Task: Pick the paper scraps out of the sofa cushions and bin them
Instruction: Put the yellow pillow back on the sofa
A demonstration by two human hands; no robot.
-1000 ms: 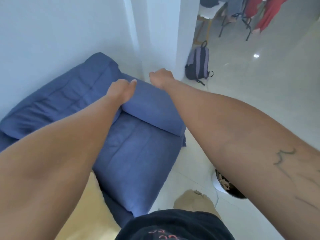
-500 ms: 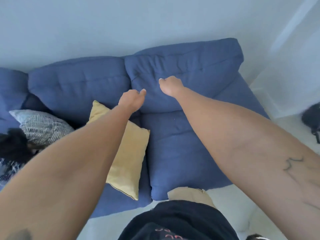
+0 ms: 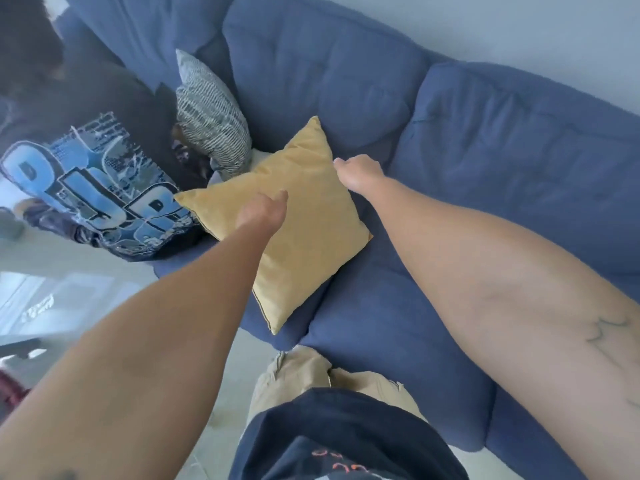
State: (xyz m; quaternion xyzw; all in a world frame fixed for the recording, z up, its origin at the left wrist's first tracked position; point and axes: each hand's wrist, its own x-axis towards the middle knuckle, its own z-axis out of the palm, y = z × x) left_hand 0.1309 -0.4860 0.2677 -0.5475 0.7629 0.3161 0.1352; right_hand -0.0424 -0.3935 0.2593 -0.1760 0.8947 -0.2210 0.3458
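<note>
A blue sofa (image 3: 398, 323) fills the view, with back cushions (image 3: 322, 74) and seat cushions. A yellow pillow (image 3: 304, 244) lies tilted on the seat. My left hand (image 3: 263, 211) hovers over the pillow's middle, fingers curled, holding nothing. My right hand (image 3: 360, 174) is at the pillow's upper right edge, fingers curled in, with nothing visible in it. No paper scraps or bin show in this view.
A person in a dark graphic T-shirt (image 3: 86, 181) sits on the left end of the sofa. A grey striped cushion (image 3: 211, 116) leans between that person and the yellow pillow. Pale floor (image 3: 69, 299) lies at lower left.
My view has swung left along the sofa, from the right armrest to the yellow pillow. Both hands moved with it and now sit over the pillow; the seated person came into view.
</note>
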